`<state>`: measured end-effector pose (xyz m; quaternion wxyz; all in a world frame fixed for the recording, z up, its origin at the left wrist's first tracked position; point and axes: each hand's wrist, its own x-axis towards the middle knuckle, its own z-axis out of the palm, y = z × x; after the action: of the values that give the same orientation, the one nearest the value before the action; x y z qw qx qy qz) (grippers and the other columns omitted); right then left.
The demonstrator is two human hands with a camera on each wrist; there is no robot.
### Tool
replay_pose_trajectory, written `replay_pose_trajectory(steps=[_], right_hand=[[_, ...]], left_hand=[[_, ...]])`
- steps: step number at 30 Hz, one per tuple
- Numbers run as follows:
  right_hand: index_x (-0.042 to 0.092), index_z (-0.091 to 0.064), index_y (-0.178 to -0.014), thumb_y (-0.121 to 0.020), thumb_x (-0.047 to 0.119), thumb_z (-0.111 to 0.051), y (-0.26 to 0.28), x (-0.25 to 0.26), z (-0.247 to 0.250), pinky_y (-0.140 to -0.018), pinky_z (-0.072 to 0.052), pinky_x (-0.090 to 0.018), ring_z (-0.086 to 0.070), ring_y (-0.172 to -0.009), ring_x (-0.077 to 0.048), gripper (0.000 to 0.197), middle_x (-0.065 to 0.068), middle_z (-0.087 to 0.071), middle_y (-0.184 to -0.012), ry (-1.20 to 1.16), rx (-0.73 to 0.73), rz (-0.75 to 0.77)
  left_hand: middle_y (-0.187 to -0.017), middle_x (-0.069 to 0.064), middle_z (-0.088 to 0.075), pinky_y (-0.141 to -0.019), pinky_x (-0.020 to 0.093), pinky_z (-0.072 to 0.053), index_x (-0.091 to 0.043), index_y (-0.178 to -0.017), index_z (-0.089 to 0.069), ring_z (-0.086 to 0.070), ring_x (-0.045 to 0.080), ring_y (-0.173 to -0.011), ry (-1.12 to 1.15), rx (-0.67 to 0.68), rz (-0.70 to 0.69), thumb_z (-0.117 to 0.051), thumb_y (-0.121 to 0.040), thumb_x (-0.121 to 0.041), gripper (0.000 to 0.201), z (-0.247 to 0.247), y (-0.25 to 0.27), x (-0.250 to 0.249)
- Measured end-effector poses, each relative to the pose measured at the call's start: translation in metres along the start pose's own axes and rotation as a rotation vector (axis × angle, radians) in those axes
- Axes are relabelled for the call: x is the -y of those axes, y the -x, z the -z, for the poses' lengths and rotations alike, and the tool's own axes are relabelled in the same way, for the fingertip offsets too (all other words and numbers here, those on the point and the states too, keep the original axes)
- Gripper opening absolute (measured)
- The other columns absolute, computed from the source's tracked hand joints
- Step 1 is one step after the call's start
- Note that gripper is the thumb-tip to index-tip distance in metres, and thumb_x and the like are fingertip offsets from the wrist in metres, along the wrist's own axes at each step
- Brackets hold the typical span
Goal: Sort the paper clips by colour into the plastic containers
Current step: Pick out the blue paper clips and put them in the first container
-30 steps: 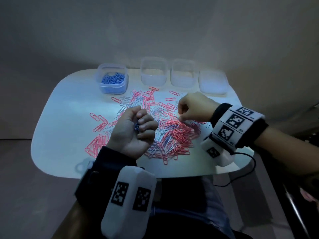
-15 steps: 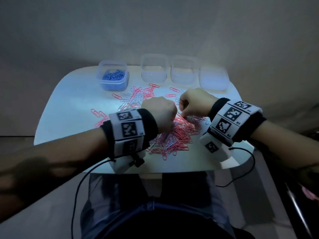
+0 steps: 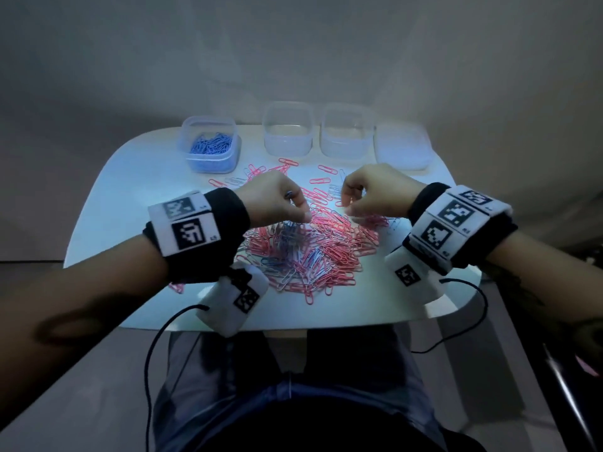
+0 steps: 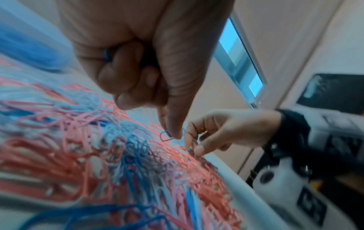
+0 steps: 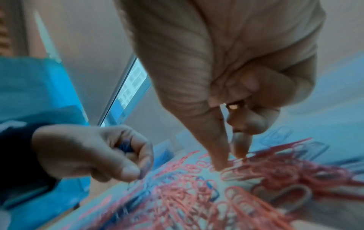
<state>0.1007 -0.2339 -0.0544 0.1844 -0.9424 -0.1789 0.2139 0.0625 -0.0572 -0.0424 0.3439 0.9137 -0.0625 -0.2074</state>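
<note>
Dim room, white table (image 3: 98,203) against a plain wall. Mixed pile of paper clips (image 3: 313,249), mostly pink with some blue and white, mid-table. Four plastic containers at far edge: leftmost container (image 3: 210,143) holds blue clips; the other three (image 3: 346,132) appear without clips. Left hand (image 3: 277,199) over the pile, fingers curled on blue clips in the fist, thumb and forefinger pinching a blue clip (image 4: 167,136). Right hand (image 3: 375,192) just beside it, fingertips (image 5: 220,165) pinched down into pink clips.

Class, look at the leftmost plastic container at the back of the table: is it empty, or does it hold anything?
Not empty. The leftmost container holds a heap of blue paper clips, covering its bottom but well short of its rim.
</note>
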Motion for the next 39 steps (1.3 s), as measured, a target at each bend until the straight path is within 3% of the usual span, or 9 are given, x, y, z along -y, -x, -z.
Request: replay_pose_trajectory(steps=[4, 7, 9, 17, 22, 27, 33, 36, 39], right_hand=[[0.004, -0.068, -0.083, -0.073, 0.014, -0.075, -0.005, 0.012, -0.004, -0.057, -0.038, -0.019, -0.051, -0.064, -0.011, 0.015, 0.002, -0.057, -0.067, -0.017, 0.057, -0.01], [0.006, -0.064, -0.069, -0.072, 0.005, -0.073, -0.006, 0.014, -0.005, -0.054, -0.039, -0.021, -0.052, -0.063, -0.014, 0.01, -0.003, -0.058, -0.067, -0.014, 0.099, -0.04], [0.013, -0.056, -0.057, -0.073, 0.004, -0.07, -0.005, 0.014, -0.006, -0.052, -0.039, -0.022, -0.049, -0.057, -0.011, 0.023, 0.0, -0.056, -0.061, -0.014, 0.121, -0.063], [0.017, -0.053, -0.055, -0.075, 0.006, -0.069, -0.004, 0.016, -0.003, -0.048, -0.036, -0.015, -0.047, -0.058, -0.008, 0.028, 0.003, -0.053, -0.06, -0.004, 0.087, -0.043], [0.013, -0.054, -0.064, -0.083, 0.006, -0.064, 0.002, 0.004, 0.01, -0.035, -0.029, -0.011, -0.042, -0.042, -0.005, 0.023, -0.002, -0.05, -0.057, -0.331, 0.195, -0.084], [0.015, -0.057, -0.075, -0.082, 0.003, -0.064, 0.009, -0.005, 0.015, -0.036, -0.029, -0.009, -0.045, -0.039, 0.003, 0.016, 0.004, -0.056, -0.06, -0.516, 0.138, -0.061], [0.017, -0.057, -0.074, -0.086, 0.005, -0.057, 0.012, -0.007, 0.016, -0.041, -0.029, -0.011, -0.044, -0.051, -0.001, 0.018, 0.01, -0.06, -0.061, -0.64, 0.182, -0.037], [0.017, -0.056, -0.074, -0.087, 0.004, -0.056, 0.012, -0.006, 0.016, -0.04, -0.03, -0.009, -0.043, -0.053, -0.002, 0.018, 0.007, -0.052, -0.064, -0.739, 0.178, -0.039], [0.016, -0.056, -0.074, -0.087, 0.003, -0.056, 0.013, -0.004, 0.018, -0.038, -0.03, -0.009, -0.045, -0.052, -0.002, 0.018, 0.008, -0.054, -0.062, -0.81, 0.165, -0.025]], left_hand=[[-0.035, -0.011, -0.034, -0.033, 0.012, -0.019, -0.012, -0.07, -0.053, -0.027, 0.004, -0.033, 0.35, 0.096, 0.124, -0.06, -0.088, -0.014, 0.02, 0.001, 0.008, 0.009], [-0.039, -0.009, -0.029, -0.034, 0.009, -0.014, -0.019, -0.065, -0.037, -0.023, 0.005, -0.032, 0.659, 0.041, 0.244, -0.047, -0.093, -0.015, 0.03, -0.009, 0.015, 0.016], [-0.039, -0.01, -0.025, -0.034, 0.007, -0.012, -0.022, -0.064, -0.033, -0.02, 0.004, -0.031, 0.836, 0.014, 0.291, -0.039, -0.09, -0.015, 0.028, -0.016, 0.022, 0.015], [-0.04, -0.01, -0.024, -0.033, 0.01, -0.011, -0.019, -0.058, -0.029, -0.02, 0.003, -0.032, 0.997, -0.058, 0.202, -0.039, -0.096, -0.023, 0.039, -0.024, 0.024, 0.001], [-0.041, -0.006, -0.033, -0.027, 0.009, -0.02, -0.016, -0.059, -0.037, -0.031, 0.002, -0.032, 1.586, 0.057, 0.264, -0.036, -0.085, -0.012, 0.027, -0.03, 0.017, 0.004], [-0.052, 0.003, -0.053, -0.04, 0.018, -0.048, -0.004, -0.052, -0.053, -0.056, 0.014, -0.044, 2.03, 0.154, 0.154, -0.066, -0.055, 0.006, 0.016, -0.039, 0.019, 0.007], [-0.071, 0.007, -0.069, -0.057, 0.025, -0.055, -0.007, -0.072, -0.058, -0.07, 0.019, -0.061, 2.073, -0.109, 0.204, -0.036, -0.089, -0.013, 0.028, -0.042, 0.02, 0.005], [-0.065, 0.004, -0.066, -0.052, 0.02, -0.052, -0.009, -0.074, -0.057, -0.066, 0.017, -0.054, 2.055, -0.133, 0.248, -0.031, -0.094, -0.015, 0.033, -0.042, 0.021, 0.007], [-0.048, -0.005, -0.045, -0.039, 0.009, -0.037, -0.014, -0.069, -0.047, -0.046, 0.008, -0.038, 1.981, -0.102, 0.31, -0.029, -0.094, -0.018, 0.031, -0.041, 0.021, 0.006]])
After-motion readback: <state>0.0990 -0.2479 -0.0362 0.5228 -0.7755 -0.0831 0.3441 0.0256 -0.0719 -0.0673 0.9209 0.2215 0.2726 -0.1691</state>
